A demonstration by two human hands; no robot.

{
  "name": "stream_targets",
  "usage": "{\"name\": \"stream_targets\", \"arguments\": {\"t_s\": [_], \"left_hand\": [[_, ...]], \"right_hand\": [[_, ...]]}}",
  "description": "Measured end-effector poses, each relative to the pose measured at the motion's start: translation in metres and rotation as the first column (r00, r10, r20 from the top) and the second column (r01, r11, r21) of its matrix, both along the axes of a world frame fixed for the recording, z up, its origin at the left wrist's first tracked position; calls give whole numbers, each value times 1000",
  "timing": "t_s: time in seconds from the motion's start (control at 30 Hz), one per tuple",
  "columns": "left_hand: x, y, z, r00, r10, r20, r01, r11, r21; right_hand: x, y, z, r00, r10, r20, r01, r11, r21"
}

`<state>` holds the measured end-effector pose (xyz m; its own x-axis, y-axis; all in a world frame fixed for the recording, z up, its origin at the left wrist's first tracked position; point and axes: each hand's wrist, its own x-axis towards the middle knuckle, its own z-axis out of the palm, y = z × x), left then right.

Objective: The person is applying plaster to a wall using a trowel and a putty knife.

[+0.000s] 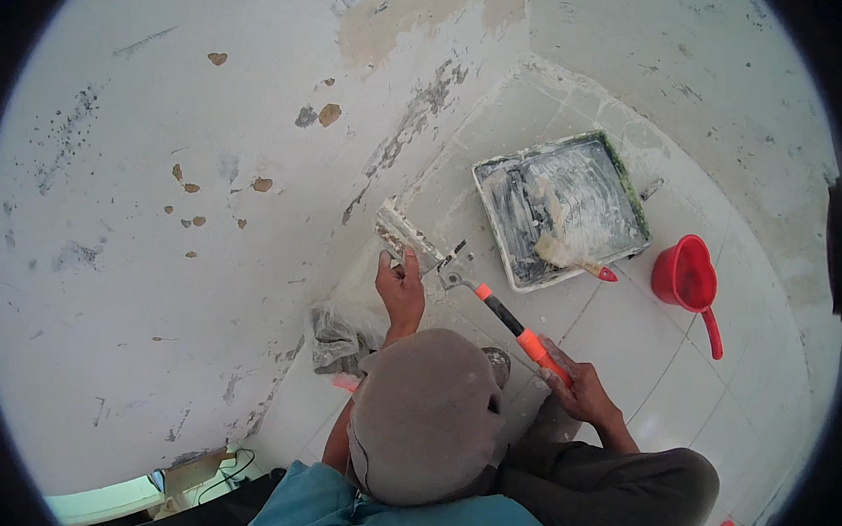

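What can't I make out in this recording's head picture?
All in the head view:
End of the orange handle: hidden in the right hand.
Part of the left forearm: behind the cap.
Contents of the plastic bag: unclear through its crumpled film.
Dark thing at right edge: cut off by lens rim.

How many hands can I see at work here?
2: the left hand touches the flat, smeared blade; the right hand grips the orange-and-black handle. No other hand shows.

Left hand [402,291] pinches, farther forward than the curled right hand [585,390].
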<state>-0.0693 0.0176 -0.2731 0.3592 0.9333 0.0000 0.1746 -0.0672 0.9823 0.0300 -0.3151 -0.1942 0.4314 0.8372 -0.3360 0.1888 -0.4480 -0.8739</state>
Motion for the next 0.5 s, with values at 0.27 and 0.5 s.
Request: {"name": "stream_targets", "arguments": {"t_s": [0.27, 0.5], "left_hand": [[-4, 3, -12, 999, -24, -21, 25, 999, 47], [-7, -5, -4, 963, -49, -266, 111, 969, 221]], "right_hand": [[-1, 1, 1, 999, 13, -38, -14, 999, -40], [-3, 6, -7, 999, -17, -42, 15, 999, -40]]}}
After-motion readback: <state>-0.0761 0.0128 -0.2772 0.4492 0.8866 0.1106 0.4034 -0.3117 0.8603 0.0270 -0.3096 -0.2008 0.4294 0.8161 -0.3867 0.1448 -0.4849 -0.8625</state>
